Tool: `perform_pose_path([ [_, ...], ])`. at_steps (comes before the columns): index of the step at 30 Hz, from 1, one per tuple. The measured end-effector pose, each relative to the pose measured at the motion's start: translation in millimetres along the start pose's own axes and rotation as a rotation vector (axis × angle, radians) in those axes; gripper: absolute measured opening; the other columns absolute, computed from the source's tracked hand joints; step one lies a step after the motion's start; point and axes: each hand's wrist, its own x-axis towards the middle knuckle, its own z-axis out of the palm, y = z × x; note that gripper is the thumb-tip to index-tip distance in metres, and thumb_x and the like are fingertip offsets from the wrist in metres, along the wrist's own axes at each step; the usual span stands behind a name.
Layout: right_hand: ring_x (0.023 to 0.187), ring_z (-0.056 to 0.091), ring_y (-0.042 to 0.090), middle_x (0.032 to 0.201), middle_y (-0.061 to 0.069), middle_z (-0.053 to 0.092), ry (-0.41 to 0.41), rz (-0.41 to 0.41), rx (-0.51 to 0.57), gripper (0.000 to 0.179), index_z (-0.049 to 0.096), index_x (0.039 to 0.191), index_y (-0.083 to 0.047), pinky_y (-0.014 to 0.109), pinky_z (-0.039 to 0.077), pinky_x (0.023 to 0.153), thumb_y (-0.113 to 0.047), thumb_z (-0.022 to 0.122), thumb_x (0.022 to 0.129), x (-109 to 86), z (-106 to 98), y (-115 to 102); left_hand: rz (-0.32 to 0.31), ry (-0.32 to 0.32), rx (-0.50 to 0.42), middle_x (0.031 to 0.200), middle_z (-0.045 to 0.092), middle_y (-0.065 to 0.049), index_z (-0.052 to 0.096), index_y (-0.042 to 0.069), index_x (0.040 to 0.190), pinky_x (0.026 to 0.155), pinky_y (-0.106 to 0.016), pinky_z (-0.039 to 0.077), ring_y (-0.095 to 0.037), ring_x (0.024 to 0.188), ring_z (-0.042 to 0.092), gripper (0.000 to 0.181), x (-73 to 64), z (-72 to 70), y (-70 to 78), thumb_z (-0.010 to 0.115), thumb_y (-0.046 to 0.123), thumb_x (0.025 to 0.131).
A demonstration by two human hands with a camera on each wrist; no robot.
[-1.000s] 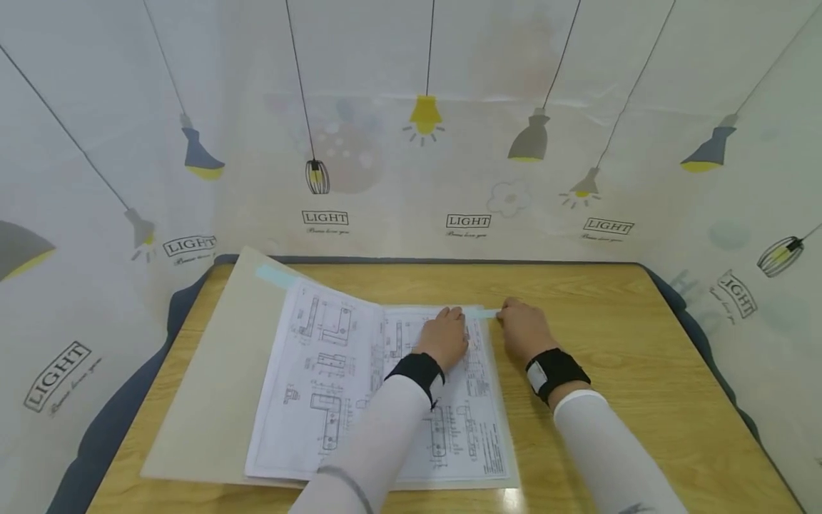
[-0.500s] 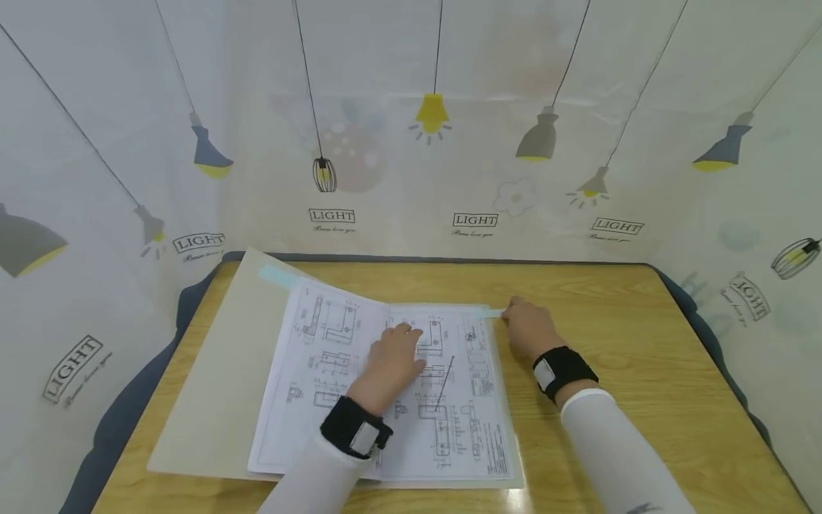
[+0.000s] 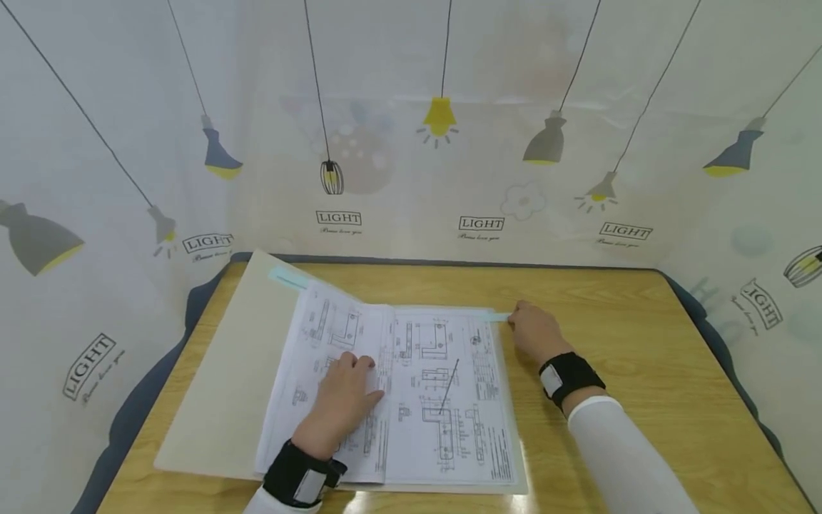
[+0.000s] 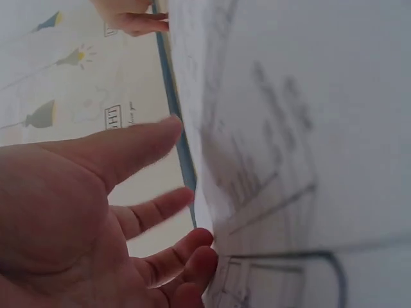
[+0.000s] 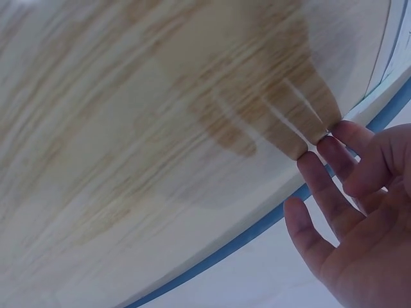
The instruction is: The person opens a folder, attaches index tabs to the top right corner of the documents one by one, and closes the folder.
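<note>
A beige folder lies spread on the table, with printed technical drawings open inside it. My left hand is over the left-hand sheet, fingers loosely spread, fingertips right at the paper and holding nothing. In the left wrist view, the thumb stands off the page. My right hand pinches the outer end of a pale blue strip jutting from the folder's top right. In the right wrist view, fingertips touch the tabletop. A second blue strip crosses the left cover.
The wood-grain table carries the folder left of centre. Behind and beside it hangs a pale sheet printed with lamps. A dark blue border runs along the table's edges.
My left hand has slid from the right-hand page leftward and nearer onto the left-hand page. The right hand stays at the blue strip.
</note>
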Motion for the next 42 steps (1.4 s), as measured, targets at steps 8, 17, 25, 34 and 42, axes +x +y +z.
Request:
perform_pose_path([
  [8,0.111,0.056,0.035,0.122,0.019,0.056,-0.024,0.031,0.075,0.032,0.066,0.117,-0.001,0.046,0.051,0.086,-0.003,0.046,0.091,2.2,4.5,0.5,0.006,-0.029,0.042,0.129,0.048,-0.016,0.053,0.026,0.134,0.076,-0.048,0.048,-0.033,0.107,0.045,0.066,-7.2,7.0,-4.1,0.075,0.046,0.075],
  [17,0.11,0.055,0.034,0.123,0.019,0.054,-0.017,0.086,0.17,0.037,0.062,0.121,0.002,0.047,0.049,0.088,-0.003,0.045,0.088,-0.2,5.9,2.1,-0.005,-0.022,0.041,0.132,0.048,-0.014,0.052,0.026,0.135,0.08,-0.051,0.046,-0.034,0.113,0.044,0.066,-8.0,13.6,-0.9,0.074,0.047,0.076],
  [25,0.122,0.048,0.04,0.133,0.024,0.049,-0.013,0.137,0.347,0.047,0.046,0.134,0.005,0.052,0.042,0.097,-0.008,0.044,0.088,-9.2,3.6,5.2,0.005,-0.006,0.067,0.129,0.049,-0.013,0.053,0.026,0.135,0.079,-0.048,0.046,-0.031,0.109,0.044,0.066,-6.5,16.5,3.6,0.074,0.047,0.076],
  [34,0.071,0.053,0.02,0.079,0.008,0.061,-0.162,0.134,0.532,0.021,0.065,0.087,-0.001,0.031,0.043,0.062,-0.02,0.057,0.091,-36.1,-6.4,2.1,0.011,0.003,0.074,0.128,0.049,-0.013,0.053,0.025,0.135,0.076,-0.047,0.046,-0.031,0.106,0.045,0.066,-7.7,14.5,3.9,0.075,0.045,0.076],
  [42,0.048,0.056,0.01,0.055,0.001,0.061,-0.444,0.136,0.611,0.029,0.065,0.064,-0.004,0.022,0.045,0.048,-0.021,0.067,0.087,-56.4,2.3,-4.7,0.015,0.0,0.079,0.127,0.05,-0.013,0.053,0.025,0.135,0.074,-0.046,0.046,-0.03,0.105,0.045,0.065,-7.4,13.7,3.9,0.074,0.045,0.077],
])
